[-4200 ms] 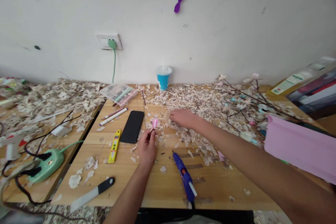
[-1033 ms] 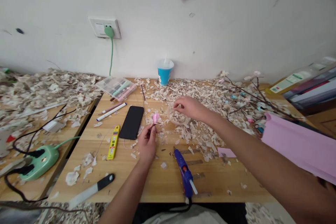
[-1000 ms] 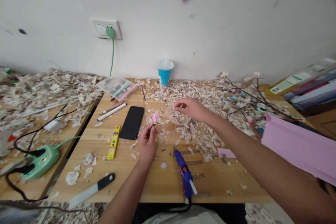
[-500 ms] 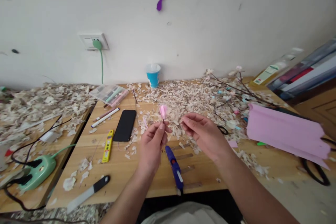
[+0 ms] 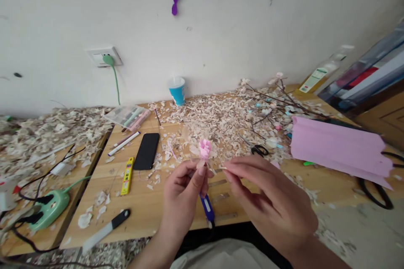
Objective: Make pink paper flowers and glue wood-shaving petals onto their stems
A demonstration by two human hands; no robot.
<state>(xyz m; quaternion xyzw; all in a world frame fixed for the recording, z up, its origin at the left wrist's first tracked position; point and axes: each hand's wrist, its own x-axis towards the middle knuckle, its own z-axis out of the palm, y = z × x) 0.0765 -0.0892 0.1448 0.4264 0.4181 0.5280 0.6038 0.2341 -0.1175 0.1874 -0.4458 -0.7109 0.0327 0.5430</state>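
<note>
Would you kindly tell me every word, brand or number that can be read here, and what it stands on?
"标准", as best I can read it, on the yellow pack; its smaller print is illegible.
Bottle label: print too small and blurred.
I can read nothing else.

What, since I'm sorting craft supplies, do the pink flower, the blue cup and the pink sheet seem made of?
Pink flower: perhaps paper, matte, with thin-looking layered petals.
Blue cup: likely plastic or coated paper, smooth-walled, with a translucent top.
Pink sheet: probably paper, possibly thin foam; matte, with an uneven right edge.
</note>
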